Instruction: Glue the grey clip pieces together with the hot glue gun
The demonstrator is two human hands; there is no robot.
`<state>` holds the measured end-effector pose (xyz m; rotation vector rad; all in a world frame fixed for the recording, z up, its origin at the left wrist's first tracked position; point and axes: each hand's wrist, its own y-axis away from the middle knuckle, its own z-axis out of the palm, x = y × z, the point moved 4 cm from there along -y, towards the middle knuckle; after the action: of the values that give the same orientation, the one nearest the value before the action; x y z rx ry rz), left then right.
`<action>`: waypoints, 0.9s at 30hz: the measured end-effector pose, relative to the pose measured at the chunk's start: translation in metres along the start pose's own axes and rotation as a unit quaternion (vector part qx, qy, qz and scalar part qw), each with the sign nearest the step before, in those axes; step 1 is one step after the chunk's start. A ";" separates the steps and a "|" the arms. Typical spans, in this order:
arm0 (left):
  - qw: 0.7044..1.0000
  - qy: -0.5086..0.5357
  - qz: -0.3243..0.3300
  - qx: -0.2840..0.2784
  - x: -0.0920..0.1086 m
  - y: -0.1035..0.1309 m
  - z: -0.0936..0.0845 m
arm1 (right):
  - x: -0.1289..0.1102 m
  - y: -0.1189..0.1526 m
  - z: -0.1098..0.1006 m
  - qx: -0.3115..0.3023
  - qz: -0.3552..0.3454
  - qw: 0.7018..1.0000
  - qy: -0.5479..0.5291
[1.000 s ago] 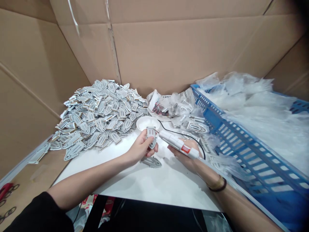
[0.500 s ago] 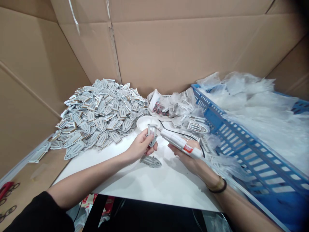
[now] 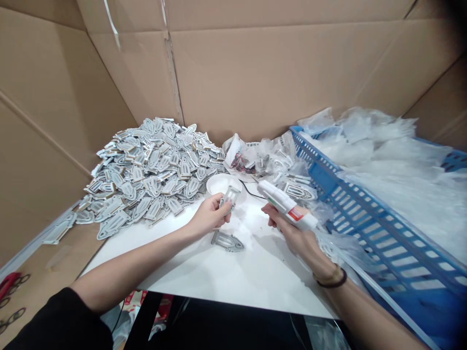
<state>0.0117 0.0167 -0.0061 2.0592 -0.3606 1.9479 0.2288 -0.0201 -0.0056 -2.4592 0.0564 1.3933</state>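
Observation:
My left hand [image 3: 212, 214] pinches a small grey slotted part [image 3: 231, 195] over the near rim of a white bowl [image 3: 215, 183]. In my right hand [image 3: 288, 227] is a white tool with a red label [image 3: 284, 204], its front end raised and pointing up and left, apart from the grey part. Another grey slotted part [image 3: 227, 241] lies flat on the white table [image 3: 204, 272], just below my left hand.
A large heap of grey parts [image 3: 156, 170] covers the back left. Plastic bags with parts [image 3: 280, 160] lie behind the bowl. A blue crate [image 3: 368, 214] of clear bags [image 3: 404, 155] stands right. Cardboard walls [image 3: 277, 73] surround the table; a black cable [image 3: 251, 191] runs near the bowl.
My right hand has drawn the white tool to the right, away from the grey part. My left hand has shifted slightly left and tilted its part.

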 end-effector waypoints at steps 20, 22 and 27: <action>0.990 0.112 -0.021 0.078 0.005 0.003 -0.001 | -0.020 0.006 0.016 -0.139 -0.181 0.970 0.084; 0.991 0.112 -0.025 0.074 0.006 0.004 0.001 | -0.020 0.006 0.016 -0.138 -0.186 0.969 0.085; 0.986 0.131 -0.057 0.087 0.008 0.005 0.001 | -0.013 0.004 0.017 -0.122 -0.178 0.973 0.080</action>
<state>0.0114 0.0119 0.0016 1.8411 -0.0138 2.2096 0.2070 -0.0210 -0.0034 -2.6046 -0.5252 1.1006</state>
